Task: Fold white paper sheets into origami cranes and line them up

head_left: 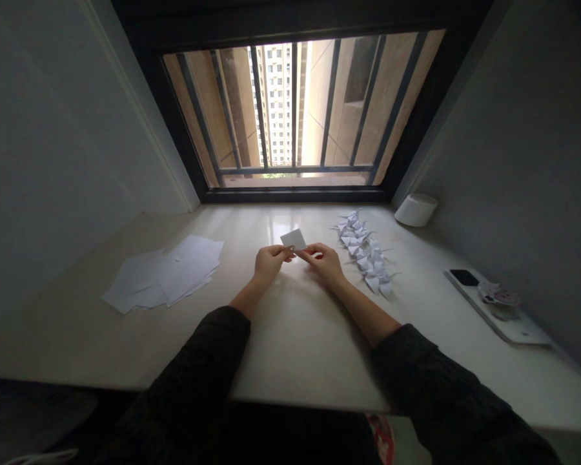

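A small folded square of white paper (294,239) is held up over the white sill, one corner tilted upward. My left hand (271,261) pinches its lower left edge between thumb and fingers. At the lower right edge, my right hand (324,263) grips the same paper with thumb and forefinger. Just right of my right hand lie several folded paper cranes (363,252) in a crowded double row. To the left, loose sheets of white paper (191,265) are spread in overlapping piles.
A white cylindrical object (415,210) stands in the far right corner. A phone (498,310) with a decorated grip lies by the right wall. Behind the sill (300,355) is a barred window (290,187) with a dark frame. The sill's front edge runs near my body.
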Tool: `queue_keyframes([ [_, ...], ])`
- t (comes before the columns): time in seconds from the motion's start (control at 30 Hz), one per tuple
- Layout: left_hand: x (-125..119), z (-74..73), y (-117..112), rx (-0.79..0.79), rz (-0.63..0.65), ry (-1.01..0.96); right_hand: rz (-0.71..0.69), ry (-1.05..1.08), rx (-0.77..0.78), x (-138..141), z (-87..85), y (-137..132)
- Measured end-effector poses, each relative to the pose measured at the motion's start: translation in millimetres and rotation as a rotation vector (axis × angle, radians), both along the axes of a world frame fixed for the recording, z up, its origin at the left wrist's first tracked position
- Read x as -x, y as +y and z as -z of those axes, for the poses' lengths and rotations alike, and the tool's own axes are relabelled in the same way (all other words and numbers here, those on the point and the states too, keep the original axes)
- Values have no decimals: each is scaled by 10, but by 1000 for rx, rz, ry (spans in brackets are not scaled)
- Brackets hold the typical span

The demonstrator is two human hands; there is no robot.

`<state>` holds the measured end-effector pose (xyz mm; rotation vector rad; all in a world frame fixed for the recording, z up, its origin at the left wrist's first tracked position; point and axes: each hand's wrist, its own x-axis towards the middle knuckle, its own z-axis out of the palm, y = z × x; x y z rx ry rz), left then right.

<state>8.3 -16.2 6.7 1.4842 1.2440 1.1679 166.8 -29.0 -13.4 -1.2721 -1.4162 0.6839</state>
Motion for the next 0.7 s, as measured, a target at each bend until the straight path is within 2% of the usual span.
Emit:
queue_keyframes([
  [0.13, -27, 2, -18, -57, -8, 8, -18, 35, 45, 7, 18, 3],
  [0.4, -19, 116, 35, -148, -24, 70, -19, 152, 78, 15, -29, -21],
  [0.7, -19, 115, 43, -154, 17, 53, -97, 217, 133, 23, -32, -40],
])
